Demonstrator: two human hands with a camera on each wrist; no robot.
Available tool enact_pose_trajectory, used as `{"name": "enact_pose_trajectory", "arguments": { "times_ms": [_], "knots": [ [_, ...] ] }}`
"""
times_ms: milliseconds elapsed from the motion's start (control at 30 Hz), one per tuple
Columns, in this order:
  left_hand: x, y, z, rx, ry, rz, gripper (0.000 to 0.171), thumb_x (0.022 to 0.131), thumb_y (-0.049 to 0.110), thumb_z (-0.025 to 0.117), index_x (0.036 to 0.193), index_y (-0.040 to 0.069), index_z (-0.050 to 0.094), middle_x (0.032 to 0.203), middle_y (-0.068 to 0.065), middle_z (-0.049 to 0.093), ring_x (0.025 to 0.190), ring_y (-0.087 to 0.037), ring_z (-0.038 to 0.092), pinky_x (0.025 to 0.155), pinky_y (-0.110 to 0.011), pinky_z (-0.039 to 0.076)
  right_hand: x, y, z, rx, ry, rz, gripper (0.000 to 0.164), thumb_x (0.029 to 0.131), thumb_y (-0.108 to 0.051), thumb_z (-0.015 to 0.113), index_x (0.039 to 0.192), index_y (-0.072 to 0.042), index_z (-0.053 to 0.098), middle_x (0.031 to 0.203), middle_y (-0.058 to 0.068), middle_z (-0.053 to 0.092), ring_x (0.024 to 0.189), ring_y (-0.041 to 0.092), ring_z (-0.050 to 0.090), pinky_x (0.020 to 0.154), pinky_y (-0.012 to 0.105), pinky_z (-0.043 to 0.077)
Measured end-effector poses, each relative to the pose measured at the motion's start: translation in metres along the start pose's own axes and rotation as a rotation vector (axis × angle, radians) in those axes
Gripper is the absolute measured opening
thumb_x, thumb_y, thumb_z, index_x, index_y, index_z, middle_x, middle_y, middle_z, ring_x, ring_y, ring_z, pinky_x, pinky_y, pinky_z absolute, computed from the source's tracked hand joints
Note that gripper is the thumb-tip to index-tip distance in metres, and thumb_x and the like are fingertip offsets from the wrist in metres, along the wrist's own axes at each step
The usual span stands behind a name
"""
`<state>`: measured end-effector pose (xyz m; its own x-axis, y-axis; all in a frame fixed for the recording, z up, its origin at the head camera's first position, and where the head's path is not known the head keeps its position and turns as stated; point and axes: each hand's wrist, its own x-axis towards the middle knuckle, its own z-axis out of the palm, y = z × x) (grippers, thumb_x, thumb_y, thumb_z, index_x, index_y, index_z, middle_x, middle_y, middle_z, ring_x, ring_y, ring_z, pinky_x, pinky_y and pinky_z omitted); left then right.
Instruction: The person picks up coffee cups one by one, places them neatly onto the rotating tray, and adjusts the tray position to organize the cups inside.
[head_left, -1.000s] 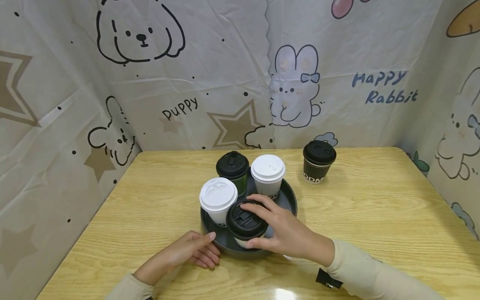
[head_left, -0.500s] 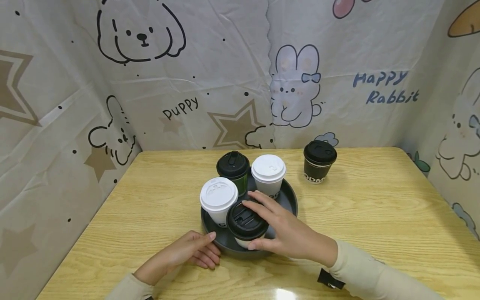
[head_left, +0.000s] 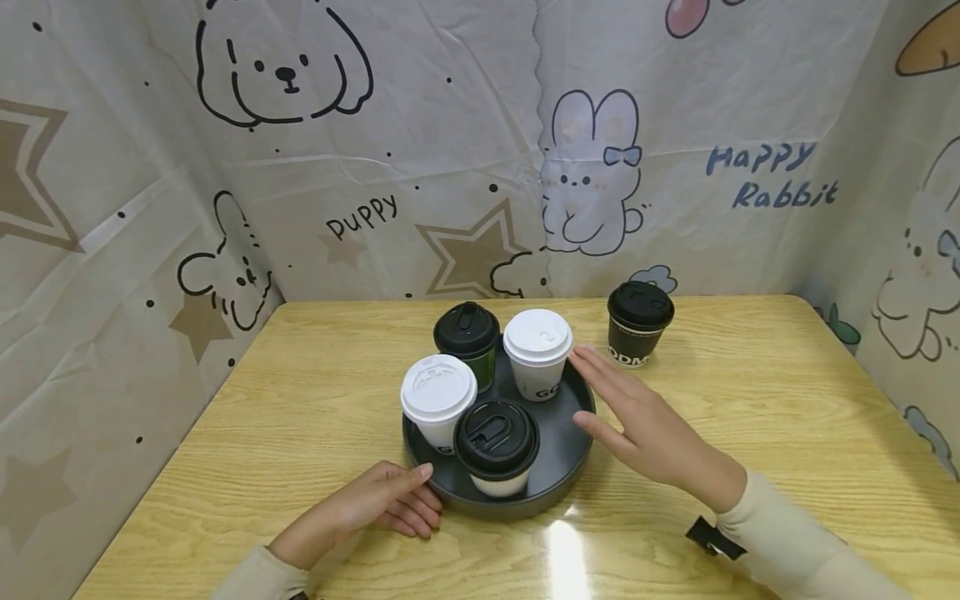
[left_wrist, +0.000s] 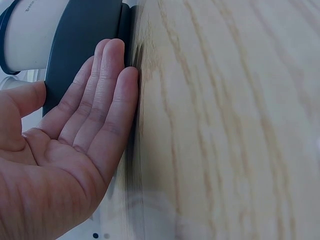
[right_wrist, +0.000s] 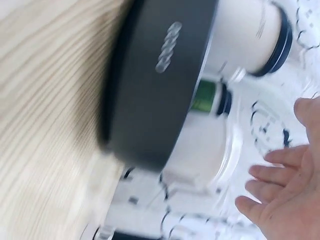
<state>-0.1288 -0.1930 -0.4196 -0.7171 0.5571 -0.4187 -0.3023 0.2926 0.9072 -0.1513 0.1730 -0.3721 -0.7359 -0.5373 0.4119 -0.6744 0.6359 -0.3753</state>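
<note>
A round dark tray point(head_left: 558, 446) carries several lidded paper cups. At its front stands a cup with a black lid point(head_left: 497, 437); a white-lidded cup point(head_left: 438, 392) is at the left, another white-lidded cup point(head_left: 537, 354) at the back right, and a green cup with a black lid point(head_left: 467, 333) behind. My left hand point(head_left: 382, 500) lies against the tray's front left side, its fingers straight along the wall in the left wrist view and the thumb at the rim. My right hand point(head_left: 652, 429) hovers over the tray's right edge with fingers extended, holding nothing.
A black cup point(head_left: 639, 325) with a black lid stands upright on the wooden table point(head_left: 300, 400), behind and right of the tray. Fabric printed with cartoon animals point(head_left: 588, 175) hangs along the back and both sides.
My right hand has let go of the black-lidded front cup and moved right and away from it. That cup stands on the tray. My left hand has stayed in place.
</note>
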Motion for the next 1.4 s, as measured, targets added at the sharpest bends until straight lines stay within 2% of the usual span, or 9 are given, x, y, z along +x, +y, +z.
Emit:
{"name": "enact_pose_trajectory", "arguments": {
  "times_ms": [133, 233, 400, 900, 1167, 1400],
  "knots": [
    [0.000, 0.000, 0.000, -0.009, -0.006, 0.006, 0.062, 0.103, 0.041, 0.038, 0.104, -0.016, 0.062, 0.090, -0.017, 0.071, 0.075, -0.017, 0.070, 0.071, -0.032, 0.058, -0.005, 0.020, 0.000, -0.040, -0.102, 0.043, 0.060, 0.101, -0.030, 0.050, 0.152, -0.011, 0.025, 0.158, 0.010, 0.021, 0.145, 0.030, 0.017, 0.114, 0.052, 0.023],
    [0.001, -0.001, 0.000, -0.017, -0.007, 0.004, 0.061, 0.103, 0.041, 0.038, 0.104, -0.016, 0.062, 0.091, -0.017, 0.072, 0.075, -0.017, 0.070, 0.071, -0.032, 0.058, -0.008, 0.033, 0.005, -0.040, -0.178, 0.066, 0.059, 0.101, -0.032, 0.048, 0.151, -0.006, 0.027, 0.157, 0.013, 0.020, 0.145, 0.033, 0.016, 0.114, 0.053, 0.021],
    [0.001, -0.001, 0.000, -0.024, -0.006, 0.005, 0.062, 0.104, 0.040, 0.037, 0.104, -0.017, 0.062, 0.091, -0.018, 0.071, 0.075, -0.017, 0.070, 0.071, -0.033, 0.058, -0.011, 0.047, 0.016, -0.045, -0.248, 0.064, 0.060, 0.101, -0.036, 0.046, 0.148, -0.001, 0.032, 0.157, 0.015, 0.021, 0.144, 0.034, 0.018, 0.114, 0.054, 0.022],
    [0.000, 0.000, 0.001, -0.017, -0.004, 0.000, 0.062, 0.104, 0.041, 0.037, 0.104, -0.015, 0.062, 0.090, -0.016, 0.072, 0.075, -0.017, 0.070, 0.072, -0.033, 0.058, -0.013, 0.050, 0.021, -0.099, -0.277, 0.045, 0.060, 0.102, -0.039, 0.043, 0.147, -0.001, 0.032, 0.156, 0.016, 0.022, 0.144, 0.033, 0.019, 0.114, 0.054, 0.022],
    [0.001, -0.001, 0.001, -0.019, -0.017, -0.004, 0.061, 0.103, 0.042, 0.039, 0.104, -0.014, 0.063, 0.090, -0.015, 0.072, 0.075, -0.016, 0.070, 0.071, -0.031, 0.058, -0.014, 0.048, 0.022, -0.085, -0.280, 0.074, 0.060, 0.102, -0.039, 0.043, 0.147, -0.001, 0.032, 0.156, 0.017, 0.022, 0.144, 0.035, 0.018, 0.114, 0.053, 0.021],
    [0.001, 0.000, -0.007, 0.012, -0.005, 0.004, 0.062, 0.103, 0.042, 0.037, 0.103, -0.014, 0.064, 0.090, -0.018, 0.072, 0.075, -0.019, 0.071, 0.071, -0.034, 0.059, -0.022, 0.038, 0.023, -0.099, -0.267, 0.069, 0.061, 0.101, -0.036, 0.047, 0.147, 0.001, 0.033, 0.156, 0.017, 0.022, 0.143, 0.038, 0.019, 0.112, 0.053, 0.026]
  ]
}}
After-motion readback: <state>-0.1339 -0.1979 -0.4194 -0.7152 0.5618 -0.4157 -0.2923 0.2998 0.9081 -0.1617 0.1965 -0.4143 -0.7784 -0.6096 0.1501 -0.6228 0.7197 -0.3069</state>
